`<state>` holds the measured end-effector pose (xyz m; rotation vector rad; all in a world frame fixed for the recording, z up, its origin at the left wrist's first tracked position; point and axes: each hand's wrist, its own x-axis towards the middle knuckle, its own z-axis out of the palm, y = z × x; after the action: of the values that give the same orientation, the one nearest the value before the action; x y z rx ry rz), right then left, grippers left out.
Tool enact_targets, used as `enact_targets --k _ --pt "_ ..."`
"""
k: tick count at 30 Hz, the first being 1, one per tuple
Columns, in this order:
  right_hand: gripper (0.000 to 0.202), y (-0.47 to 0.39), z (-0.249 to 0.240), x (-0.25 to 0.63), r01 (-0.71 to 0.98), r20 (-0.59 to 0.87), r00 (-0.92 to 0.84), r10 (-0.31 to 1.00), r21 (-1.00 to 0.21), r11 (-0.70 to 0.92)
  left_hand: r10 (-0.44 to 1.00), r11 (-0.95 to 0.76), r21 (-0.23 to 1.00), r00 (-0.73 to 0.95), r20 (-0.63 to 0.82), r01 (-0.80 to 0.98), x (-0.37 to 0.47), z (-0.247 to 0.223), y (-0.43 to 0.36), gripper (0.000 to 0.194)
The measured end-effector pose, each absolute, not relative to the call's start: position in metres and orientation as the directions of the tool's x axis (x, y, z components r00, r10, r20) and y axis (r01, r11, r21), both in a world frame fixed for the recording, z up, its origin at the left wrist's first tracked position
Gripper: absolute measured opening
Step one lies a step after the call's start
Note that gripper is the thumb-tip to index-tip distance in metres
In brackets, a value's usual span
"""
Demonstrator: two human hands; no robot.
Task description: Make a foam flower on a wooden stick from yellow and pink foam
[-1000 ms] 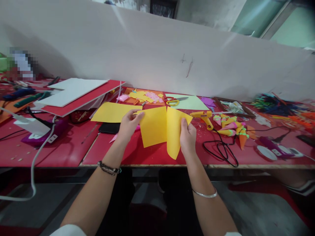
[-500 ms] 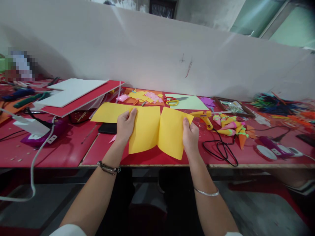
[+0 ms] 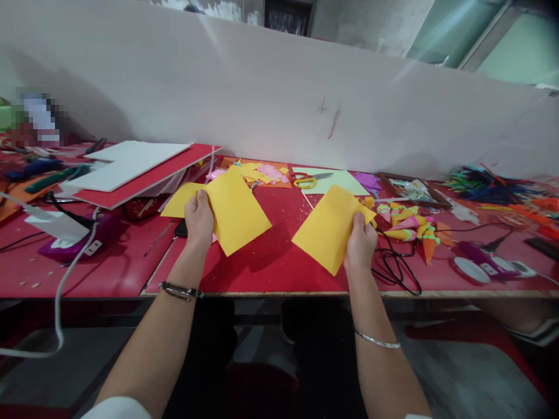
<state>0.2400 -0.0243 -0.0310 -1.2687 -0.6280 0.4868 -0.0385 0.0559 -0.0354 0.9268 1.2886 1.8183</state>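
Note:
Two separate pieces of yellow paper are held above the red table (image 3: 271, 273). My left hand (image 3: 200, 219) is closed on the left yellow piece (image 3: 238, 212), thumb on top. More yellow paper (image 3: 177, 201) shows to the left of that hand; whether it is joined to the held piece I cannot tell. My right hand (image 3: 360, 242) pinches the right yellow piece (image 3: 329, 230) by its right side. Between the two pieces there is a gap. Behind them, scissors (image 3: 305, 181) with red and yellow handles lie on a pale green sheet (image 3: 345, 184).
At the right lie several small paper cones (image 3: 406, 223), a black cable (image 3: 395, 270) and a purple power strip (image 3: 491, 263). White boards (image 3: 131, 166) and another purple strip (image 3: 72, 244) are at the left. Yellow and pink scraps (image 3: 266, 173) lie at the back.
The yellow paper, one creased sheet before, is now in two pieces. My hands have moved apart, left hand leftward and right hand rightward, each with a piece.

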Motion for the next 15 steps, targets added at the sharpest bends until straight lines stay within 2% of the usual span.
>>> enact_targets --k 2,4,5,9,12,15 --pt "0.041 -0.025 -0.035 0.241 0.030 0.146 0.679 0.719 -0.985 0.173 0.858 -0.137 0.924 -0.509 -0.070 -0.358 -0.032 -0.031 0.054 0.016" --pt "0.040 -0.024 -0.040 0.239 0.099 0.128 0.544 0.829 -0.991 0.089 0.873 0.046 0.818 -0.375 -0.312 -0.574 -0.023 -0.026 0.048 0.012" --pt "0.038 -0.024 -0.042 0.238 0.140 0.117 0.466 0.877 -0.989 0.058 0.880 0.107 0.788 -0.311 -0.359 -0.606 -0.018 -0.025 0.044 0.014" --pt "0.032 -0.023 -0.047 0.232 0.162 0.049 0.260 0.964 -0.987 0.007 0.911 0.175 0.739 -0.178 -0.372 -0.651 -0.003 -0.025 0.032 0.015" --pt "0.030 -0.024 -0.047 0.230 0.133 0.018 0.186 0.982 -0.991 -0.007 0.918 0.205 0.743 -0.138 -0.371 -0.637 0.000 -0.028 0.028 0.008" --pt "0.028 -0.026 -0.047 0.231 0.153 0.007 0.175 0.985 -0.988 -0.020 0.944 0.248 0.762 -0.027 -0.328 -0.598 0.002 -0.031 0.026 0.005"
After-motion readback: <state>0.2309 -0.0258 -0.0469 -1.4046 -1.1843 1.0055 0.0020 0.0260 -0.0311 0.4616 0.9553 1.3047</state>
